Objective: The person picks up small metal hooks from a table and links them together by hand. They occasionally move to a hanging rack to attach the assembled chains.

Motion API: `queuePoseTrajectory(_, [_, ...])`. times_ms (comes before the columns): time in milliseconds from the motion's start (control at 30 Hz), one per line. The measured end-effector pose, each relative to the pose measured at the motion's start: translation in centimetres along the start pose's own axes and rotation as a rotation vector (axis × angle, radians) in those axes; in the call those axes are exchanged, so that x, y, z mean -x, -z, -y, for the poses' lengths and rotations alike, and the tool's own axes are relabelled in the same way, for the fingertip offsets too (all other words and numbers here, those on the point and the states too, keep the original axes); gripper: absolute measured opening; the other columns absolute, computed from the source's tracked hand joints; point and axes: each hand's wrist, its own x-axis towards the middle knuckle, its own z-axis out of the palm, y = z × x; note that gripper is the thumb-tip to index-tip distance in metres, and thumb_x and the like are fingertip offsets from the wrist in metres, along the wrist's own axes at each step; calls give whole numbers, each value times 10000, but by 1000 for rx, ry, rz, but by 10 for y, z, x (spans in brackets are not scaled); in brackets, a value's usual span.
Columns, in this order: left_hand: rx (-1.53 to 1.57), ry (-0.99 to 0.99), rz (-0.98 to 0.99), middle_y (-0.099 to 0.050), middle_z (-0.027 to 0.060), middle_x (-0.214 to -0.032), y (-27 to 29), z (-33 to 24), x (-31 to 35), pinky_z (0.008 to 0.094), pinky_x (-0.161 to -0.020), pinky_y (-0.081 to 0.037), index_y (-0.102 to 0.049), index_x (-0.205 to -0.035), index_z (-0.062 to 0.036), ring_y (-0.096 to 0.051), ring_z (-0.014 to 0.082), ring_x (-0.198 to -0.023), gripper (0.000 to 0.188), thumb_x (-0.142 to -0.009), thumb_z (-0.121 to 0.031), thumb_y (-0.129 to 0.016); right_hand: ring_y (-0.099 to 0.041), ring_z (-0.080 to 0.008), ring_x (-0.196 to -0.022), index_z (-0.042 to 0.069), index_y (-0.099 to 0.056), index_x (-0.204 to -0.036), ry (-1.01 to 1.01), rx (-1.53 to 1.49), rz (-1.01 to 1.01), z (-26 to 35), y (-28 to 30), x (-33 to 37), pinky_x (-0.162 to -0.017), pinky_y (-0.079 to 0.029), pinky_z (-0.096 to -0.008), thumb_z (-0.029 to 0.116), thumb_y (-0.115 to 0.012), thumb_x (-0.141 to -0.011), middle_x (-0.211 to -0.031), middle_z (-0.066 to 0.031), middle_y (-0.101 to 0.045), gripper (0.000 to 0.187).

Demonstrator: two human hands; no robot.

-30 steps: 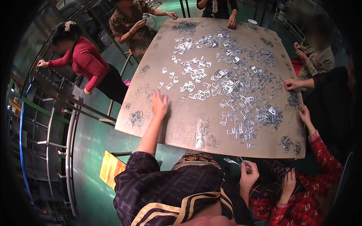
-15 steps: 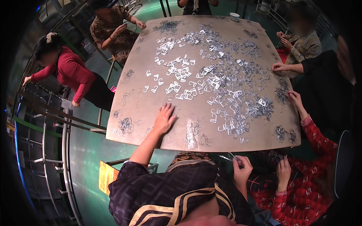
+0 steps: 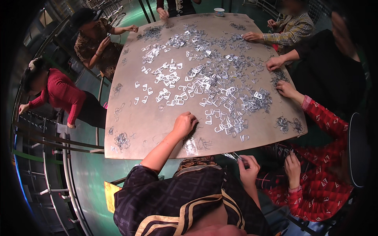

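Left hand (image 3: pixel 186 124): fingers curled onto counter (image 3: pixel 157 122), cannot tell if holding anything | thin wire pieces (image 3: pixel 204 144): just right, nearer side | silver hooks (image 3: pixel 204 81): spread beyond it | right hand (image 3: pixel 249 166): pinched around slim metal pieces (image 3: pixel 231 156)

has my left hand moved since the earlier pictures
Yes: the left hand has moved rightward across the table, farther from the dark wire pile at its near left corner.

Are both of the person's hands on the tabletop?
No: the left hand is on the tabletop, but the right hand holds thin metal pieces just off its near edge.
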Motion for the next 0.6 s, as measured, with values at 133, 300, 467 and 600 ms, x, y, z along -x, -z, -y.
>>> queuePoseTrajectory(133, [-47,-48,16,-608,160,-813,-33,-12,-8,431,-694,-502,-656,-806,-17,-612,350,-801,67,-782,-78,-643,-631,-160,-637,-23,-659,-910,5,5,-22,-6,0,4,-595,-490,-261,-57,-672,-776,-782,-93,-618,138])
queuePoseTrajectory(300, [178,-128,80,-623,168,-838,-27,2,-25,429,-705,-492,-662,-855,-17,-616,372,-797,80,-806,-24,-599,-621,-170,-622,-14,-659,-907,8,11,-54,-7,2,4,-583,-482,-272,-38,-664,-787,-774,-95,-615,122])
queuePoseTrajectory(467, [35,-62,67,-643,154,-833,-13,4,-22,412,-696,-508,-714,-888,-30,-635,346,-781,113,-803,-78,-657,-618,-173,-618,-11,-660,-903,8,6,-88,-9,1,4,-578,-479,-274,-34,-665,-788,-768,-92,-615,117])
queuePoseTrajectory(600, [-133,-104,80,-630,145,-775,-12,-11,-16,417,-674,-517,-699,-818,-23,-630,341,-738,138,-800,-153,-659,-619,-169,-618,-10,-661,-902,-10,8,-98,-13,0,5,-578,-479,-272,-34,-671,-785,-768,-90,-616,120])
